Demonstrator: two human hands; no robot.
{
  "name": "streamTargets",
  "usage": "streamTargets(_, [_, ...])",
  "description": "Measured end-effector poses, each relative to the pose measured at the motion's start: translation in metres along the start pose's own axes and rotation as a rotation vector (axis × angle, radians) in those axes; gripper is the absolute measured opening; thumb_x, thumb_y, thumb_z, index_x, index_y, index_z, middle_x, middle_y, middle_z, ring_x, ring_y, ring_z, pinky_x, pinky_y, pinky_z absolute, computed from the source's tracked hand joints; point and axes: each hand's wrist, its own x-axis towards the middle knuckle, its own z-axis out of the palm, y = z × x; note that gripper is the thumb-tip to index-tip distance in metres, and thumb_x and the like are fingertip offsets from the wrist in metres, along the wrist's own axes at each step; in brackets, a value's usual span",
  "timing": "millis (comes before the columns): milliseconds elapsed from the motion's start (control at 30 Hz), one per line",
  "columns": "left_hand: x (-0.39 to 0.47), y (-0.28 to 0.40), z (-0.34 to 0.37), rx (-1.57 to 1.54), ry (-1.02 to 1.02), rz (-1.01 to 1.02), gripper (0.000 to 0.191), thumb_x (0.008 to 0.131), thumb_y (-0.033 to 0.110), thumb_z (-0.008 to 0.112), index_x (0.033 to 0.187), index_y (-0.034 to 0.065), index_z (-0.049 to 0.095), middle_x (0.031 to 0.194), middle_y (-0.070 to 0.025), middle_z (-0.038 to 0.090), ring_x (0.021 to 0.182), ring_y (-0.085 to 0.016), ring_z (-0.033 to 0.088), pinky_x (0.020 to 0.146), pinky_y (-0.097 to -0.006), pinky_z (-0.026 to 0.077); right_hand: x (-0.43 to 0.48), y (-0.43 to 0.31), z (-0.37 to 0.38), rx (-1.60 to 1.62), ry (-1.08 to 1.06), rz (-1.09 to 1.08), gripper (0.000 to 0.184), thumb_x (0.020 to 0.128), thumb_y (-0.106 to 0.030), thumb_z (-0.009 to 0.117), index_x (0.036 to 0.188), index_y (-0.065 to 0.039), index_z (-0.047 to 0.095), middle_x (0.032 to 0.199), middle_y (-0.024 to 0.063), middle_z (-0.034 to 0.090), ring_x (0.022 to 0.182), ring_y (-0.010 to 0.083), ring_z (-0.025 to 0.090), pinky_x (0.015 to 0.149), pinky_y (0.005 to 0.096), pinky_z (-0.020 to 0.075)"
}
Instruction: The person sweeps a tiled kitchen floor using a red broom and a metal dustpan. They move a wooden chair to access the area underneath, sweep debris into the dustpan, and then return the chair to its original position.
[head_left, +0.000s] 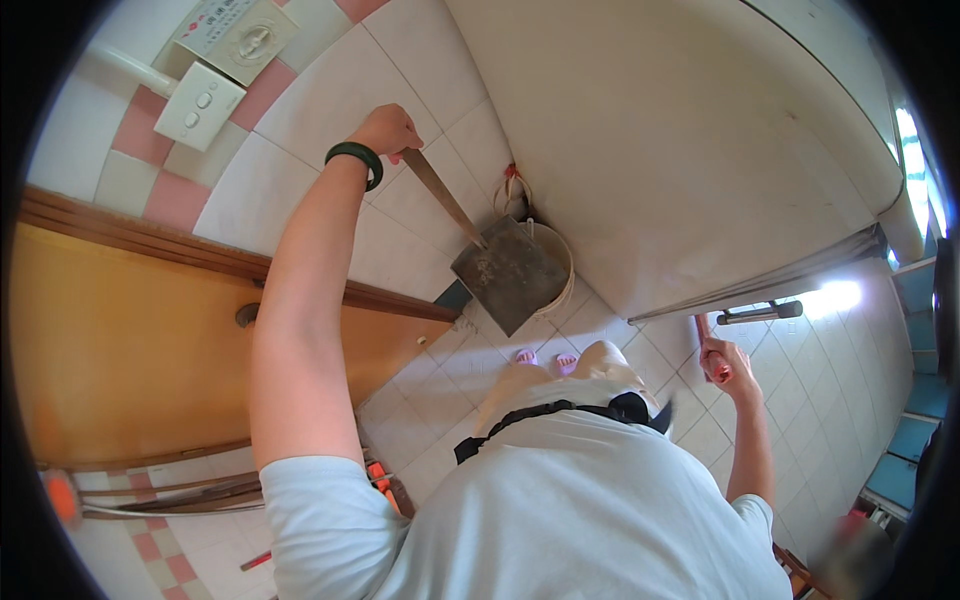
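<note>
My left hand, with a dark green bangle at its wrist, grips the top of a long wooden handle. That handle runs down to a worn dark metal dustpan, which hangs in front of a pale bucket in the corner and hides part of it. On the other side, my right hand is closed around a pinkish-red stick handle. The far end of this stick is hidden behind the edge of a large cream appliance, so what it belongs to does not show.
A yellow-brown wooden door with a round knob is at the left. Switches sit on the tiled wall above it. A loop of cord hangs by the bucket. Blue cupboards line the right over a tiled floor.
</note>
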Motion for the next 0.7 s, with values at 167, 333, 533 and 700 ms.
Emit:
streamTargets(167, [0.020, -0.004, 0.002, -0.084, -0.015, 0.020, 0.019, 0.074, 0.015, 0.069, 0.074, -0.0039, 0.067, 0.059, -0.0108, 0.063, 0.048, -0.017, 0.062, 0.053, -0.0283, 0.051, -0.003, -0.057, -0.024, 0.065, -0.024, -0.002, 0.004, 0.076, -0.007, 0.063, 0.078, -0.004, 0.060, 0.071, 0.0151, 0.062, 0.069, 0.0322, 0.061, 0.064, 0.0377, 0.0476])
streamTargets(333, [0.033, -0.024, 0.006, -0.076, -0.005, 0.066, 0.018, 0.074, 0.015, 0.069, 0.074, -0.0033, 0.066, 0.061, -0.0117, 0.064, 0.050, -0.018, 0.063, 0.054, -0.0291, 0.052, -0.018, -0.118, -0.045, 0.244, -0.083, 0.047, 0.008, 0.082, -0.007, 0.060, 0.078, 0.000, 0.059, 0.069, 0.0093, 0.059, 0.058, 0.0204, 0.057, 0.056, 0.0325, 0.0456])
streamTargets(533, [0.048, -0.046, 0.044, -0.217, 0.186, 0.098, 0.018, 0.076, 0.014, 0.068, 0.072, -0.0023, 0.061, 0.060, -0.0116, 0.062, 0.050, -0.019, 0.062, 0.055, -0.0319, 0.051, -0.030, -0.190, -0.065, 0.459, -0.040, 0.120, 0.006, 0.082, -0.001, 0.061, 0.078, -0.002, 0.057, 0.068, 0.0048, 0.060, 0.054, 0.0104, 0.054, 0.048, 0.0227, 0.0451])
streamTargets(700, [0.056, -0.053, 0.069, -0.128, 0.416, 0.164, 0.018, 0.080, 0.012, 0.067, 0.074, -0.0019, 0.057, 0.063, -0.0116, 0.060, 0.056, -0.022, 0.063, 0.060, -0.0332, 0.051, -0.039, -0.235, -0.100, 0.571, 0.092, 0.082, 0.007, 0.080, -0.002, 0.061, 0.080, -0.002, 0.054, 0.065, 0.0026, 0.056, 0.055, 0.0072, 0.052, 0.045, 0.0211, 0.0418])
